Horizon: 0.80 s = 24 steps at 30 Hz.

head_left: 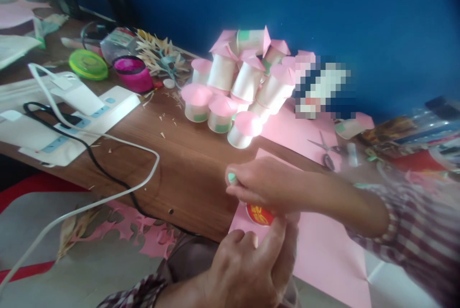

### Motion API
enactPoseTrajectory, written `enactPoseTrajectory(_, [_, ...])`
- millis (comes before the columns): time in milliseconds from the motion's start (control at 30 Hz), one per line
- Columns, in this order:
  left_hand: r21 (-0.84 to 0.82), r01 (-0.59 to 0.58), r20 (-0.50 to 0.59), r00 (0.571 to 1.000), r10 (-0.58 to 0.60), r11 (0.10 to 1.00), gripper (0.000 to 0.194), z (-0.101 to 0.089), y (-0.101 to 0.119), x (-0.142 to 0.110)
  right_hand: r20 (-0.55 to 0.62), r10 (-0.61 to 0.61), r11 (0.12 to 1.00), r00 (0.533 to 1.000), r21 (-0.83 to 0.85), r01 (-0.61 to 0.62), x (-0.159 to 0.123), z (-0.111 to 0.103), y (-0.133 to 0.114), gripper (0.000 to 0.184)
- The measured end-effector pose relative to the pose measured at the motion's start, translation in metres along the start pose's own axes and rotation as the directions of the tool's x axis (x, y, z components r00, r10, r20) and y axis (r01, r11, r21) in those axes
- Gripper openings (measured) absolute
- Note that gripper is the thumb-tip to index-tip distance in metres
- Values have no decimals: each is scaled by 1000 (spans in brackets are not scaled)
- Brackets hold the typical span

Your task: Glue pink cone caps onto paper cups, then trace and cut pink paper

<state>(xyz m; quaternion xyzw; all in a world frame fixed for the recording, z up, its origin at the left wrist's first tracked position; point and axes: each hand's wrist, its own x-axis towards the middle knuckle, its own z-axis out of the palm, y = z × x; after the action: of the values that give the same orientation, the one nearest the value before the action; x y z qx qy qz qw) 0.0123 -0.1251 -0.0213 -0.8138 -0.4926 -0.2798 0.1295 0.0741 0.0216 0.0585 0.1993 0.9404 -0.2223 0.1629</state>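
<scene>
A small red round lid (259, 214) with yellow lettering lies on a pink paper sheet (327, 250), partly covered by both hands. My left hand (247, 265) comes from below, its index finger stretched onto the lid's edge and the other fingers bent. Above the lid, my right hand (262, 178) is closed like a fist. A small mint-green spot shows by its thumb; what these fingers hold is hidden.
Beyond the hands stand stacked white paper cups (221, 73) with pink paper tops. Scissors (326, 150) rest on more pink paper. At left are a power strip (72, 128), cables, a green round container (88, 64) and a magenta container (132, 73). Pink scraps (154, 236) lie below the table edge.
</scene>
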Motion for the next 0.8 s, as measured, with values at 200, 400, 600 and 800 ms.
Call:
enactPoseTrajectory(200, [-23, -2, -3, 1000, 2, 1000, 44, 2, 0, -1, 21, -2, 1000, 1000, 21, 2, -1, -1, -1, 25])
enactPoseTrajectory(400, [-27, 0, -19, 1000, 0, 1000, 40, 2, 0, -1, 19, -28, 999, 999, 24, 27, 2, -1, 2, 22])
enactPoseTrajectory(600, [-7, -6, -15, 1000, 6, 1000, 37, 4, 1, -2, 23, -71, 995, 997, 78, 69, 10, 1, 15, 25])
enactPoseTrajectory(800, [9, -24, -8, 1000, 24, 1000, 36, 4, -1, 1, 23, -60, 990, 998, 133, 56, 13, 1, 27, 28])
